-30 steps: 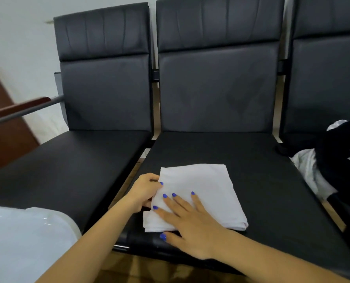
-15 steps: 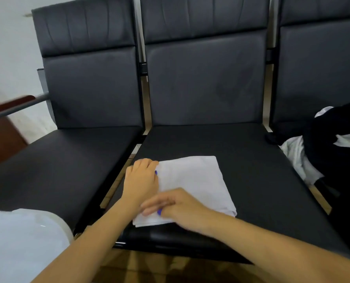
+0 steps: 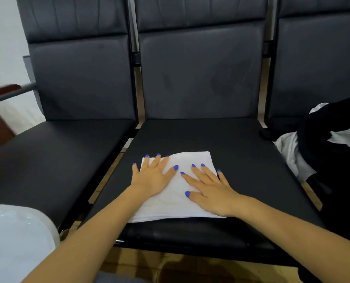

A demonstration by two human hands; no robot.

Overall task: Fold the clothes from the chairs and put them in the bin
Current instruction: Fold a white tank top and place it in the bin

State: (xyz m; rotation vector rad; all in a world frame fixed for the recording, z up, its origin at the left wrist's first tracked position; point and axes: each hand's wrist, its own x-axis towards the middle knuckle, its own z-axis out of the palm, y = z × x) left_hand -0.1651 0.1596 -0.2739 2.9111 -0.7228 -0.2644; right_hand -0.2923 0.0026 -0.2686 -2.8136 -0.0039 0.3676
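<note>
Hands lie flat on the folded white cloth (image 3: 188, 160). The left hand (image 3: 152, 176) and the right hand (image 3: 210, 190) both have straight, spread fingers and press down, holding nothing. The cloth sits on the middle chair (image 3: 221, 139). More clothes (image 3: 323, 139) are piled on the right chair.

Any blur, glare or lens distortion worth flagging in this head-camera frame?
Head view: wide-angle bending bows the chair backs outward toward the edges; the armrest at far left is smeared; both hands, left and right, and the folded white cloth are sharp; soft sheen on the seat, no harsh glare; the dark clothes pile lacks detail.
</note>
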